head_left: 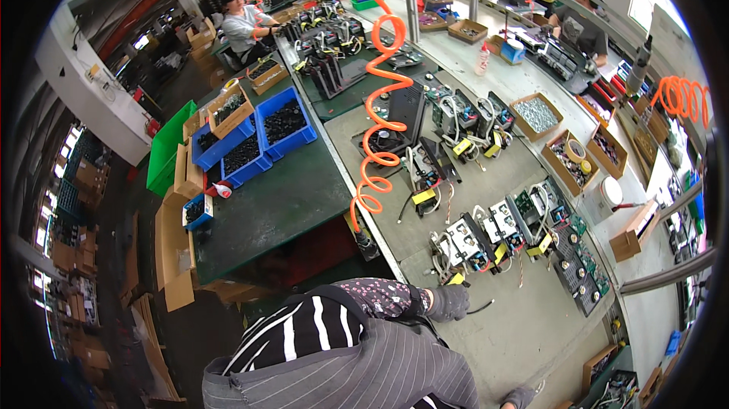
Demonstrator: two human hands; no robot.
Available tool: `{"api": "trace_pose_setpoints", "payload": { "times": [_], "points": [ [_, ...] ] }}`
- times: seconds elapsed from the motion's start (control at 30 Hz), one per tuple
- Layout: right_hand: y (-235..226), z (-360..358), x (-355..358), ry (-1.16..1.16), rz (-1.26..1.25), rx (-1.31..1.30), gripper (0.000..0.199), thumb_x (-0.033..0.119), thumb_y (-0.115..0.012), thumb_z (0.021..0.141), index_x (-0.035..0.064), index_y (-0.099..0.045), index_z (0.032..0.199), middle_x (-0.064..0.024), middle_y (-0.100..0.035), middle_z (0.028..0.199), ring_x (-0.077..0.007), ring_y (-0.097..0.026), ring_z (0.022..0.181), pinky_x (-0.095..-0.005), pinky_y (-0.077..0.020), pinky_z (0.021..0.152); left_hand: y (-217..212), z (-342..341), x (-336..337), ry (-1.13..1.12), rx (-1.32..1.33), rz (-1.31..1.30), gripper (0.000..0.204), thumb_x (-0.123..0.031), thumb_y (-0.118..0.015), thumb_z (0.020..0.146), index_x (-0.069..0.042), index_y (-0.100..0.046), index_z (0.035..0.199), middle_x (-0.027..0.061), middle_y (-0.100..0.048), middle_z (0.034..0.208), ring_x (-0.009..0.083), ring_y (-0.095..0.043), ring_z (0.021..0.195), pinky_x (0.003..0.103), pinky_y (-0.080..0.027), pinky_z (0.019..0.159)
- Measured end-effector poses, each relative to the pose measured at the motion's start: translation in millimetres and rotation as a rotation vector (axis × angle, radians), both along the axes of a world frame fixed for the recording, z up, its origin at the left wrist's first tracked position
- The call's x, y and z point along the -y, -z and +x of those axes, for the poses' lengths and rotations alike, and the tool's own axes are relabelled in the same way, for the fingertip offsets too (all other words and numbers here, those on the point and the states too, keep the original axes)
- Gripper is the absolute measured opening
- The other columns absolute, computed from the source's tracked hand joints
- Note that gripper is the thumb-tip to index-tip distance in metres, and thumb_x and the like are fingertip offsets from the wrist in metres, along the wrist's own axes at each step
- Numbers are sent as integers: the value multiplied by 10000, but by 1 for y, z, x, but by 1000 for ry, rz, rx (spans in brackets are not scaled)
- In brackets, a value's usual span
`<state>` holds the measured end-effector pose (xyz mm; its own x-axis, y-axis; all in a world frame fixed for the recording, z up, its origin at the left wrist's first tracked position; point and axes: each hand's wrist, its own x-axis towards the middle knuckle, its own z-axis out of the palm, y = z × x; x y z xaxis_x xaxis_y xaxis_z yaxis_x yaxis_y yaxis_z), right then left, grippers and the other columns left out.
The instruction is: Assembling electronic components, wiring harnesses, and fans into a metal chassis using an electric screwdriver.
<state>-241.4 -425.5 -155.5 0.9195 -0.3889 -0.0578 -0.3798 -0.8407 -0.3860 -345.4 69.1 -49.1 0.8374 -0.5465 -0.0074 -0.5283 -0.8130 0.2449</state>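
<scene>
My left hand point(449, 303), in a dark grey glove, is over the bench just in front of the nearest assembly point(458, 242). That assembly has a white plate, wires and a yellow label. The fingers look curled together, and what they hold, if anything, is hidden. A short black cable point(481, 307) sticks out beside the fingertips; I cannot tell whether they grip it. At the bottom edge is my right hand point(519, 397), also gloved and partly cut off, so its fingers do not show clearly. It lies low over the bench, apart from the assemblies.
Black boards with round parts point(575, 276) lie right of the assemblies. More wired units point(459, 116) stand farther back. An orange coiled hose point(380, 120) hangs over the bench. Blue bins point(285, 122) of black parts sit left, cardboard trays point(538, 116) right. A person point(244, 28) works far left.
</scene>
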Motion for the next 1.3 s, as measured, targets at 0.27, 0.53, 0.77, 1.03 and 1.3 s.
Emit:
{"api": "trace_pose_setpoints", "payload": {
  "times": [0.27, 0.53, 0.77, 1.03, 1.3],
  "points": [
    [-21, 10, -22, -4, -4, -177, 282, 149, -583, 806, -46, -638, 1001, -222, -676, 947, -374, -638, 861, -428, -492, 754, -5, 2, 2, -17, -53, 61, 107, -248, -634, 741, -253, -709, 816, 3, -671, 898, 228, -638, 915, 405, -487, 768],
    [-24, 11, -27, -20, -2, -218, 271, 158, -594, 796, -45, -639, 969, -212, -677, 912, -362, -639, 825, -428, -491, 725, -3, 1, 2, -5, -38, 54, 64, -263, -630, 765, -228, -682, 781, 11, -649, 866, 227, -617, 900, 403, -471, 786],
    [-30, 9, -22, -22, 21, -247, 263, 166, -603, 787, -44, -640, 940, -204, -679, 882, -352, -640, 794, -429, -491, 699, -5, -1, 3, -45, 19, 41, 70, -261, -635, 744, -206, -676, 760, 18, -647, 857, 236, -619, 894, 395, -474, 754],
    [-39, -2, -6, -20, 81, -275, 256, 175, -614, 776, -43, -642, 908, -194, -680, 847, -341, -641, 758, -429, -490, 670, -9, 4, 10, -126, -43, 114, 107, -221, -631, 726, -147, -704, 752, 67, -663, 810, 274, -658, 825, 420, -497, 695],
    [-38, -5, -10, -120, 327, -169, 302, 240, -684, 740, -58, -663, 790, -129, -646, 668, -246, -587, 555, -380, -468, 547, -6, 10, 17, -244, -36, 186, 99, -191, -625, 702, -124, -697, 694, 108, -666, 722, 316, -672, 722, 440, -508, 614]
  ]
}}
